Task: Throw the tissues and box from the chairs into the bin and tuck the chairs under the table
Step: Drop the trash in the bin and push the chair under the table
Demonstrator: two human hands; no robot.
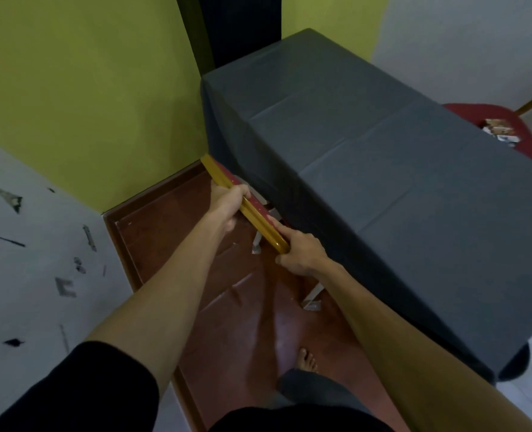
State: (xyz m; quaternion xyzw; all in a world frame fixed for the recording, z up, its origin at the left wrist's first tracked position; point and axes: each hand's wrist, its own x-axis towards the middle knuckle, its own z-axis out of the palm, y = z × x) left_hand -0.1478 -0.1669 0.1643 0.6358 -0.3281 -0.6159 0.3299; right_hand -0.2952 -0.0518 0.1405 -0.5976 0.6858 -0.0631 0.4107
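A chair with a gold-framed backrest (252, 210) and red padding stands against the long side of the table (383, 169), which is draped in a dark grey cloth. Its seat is hidden under the cloth; only two pale legs show below. My left hand (228, 202) grips the top rail near its far end. My right hand (300, 249) holds the near end of the same rail. Beyond the table's far side sits a red bin (520, 126) with paper rubbish (501, 132) inside.
A yellow-green wall (87, 104) and a grey wall with dark stickers (24, 244) close in the left side. The floor is reddish-brown tile (214, 307). My bare foot (306, 363) stands on it near the table's near corner.
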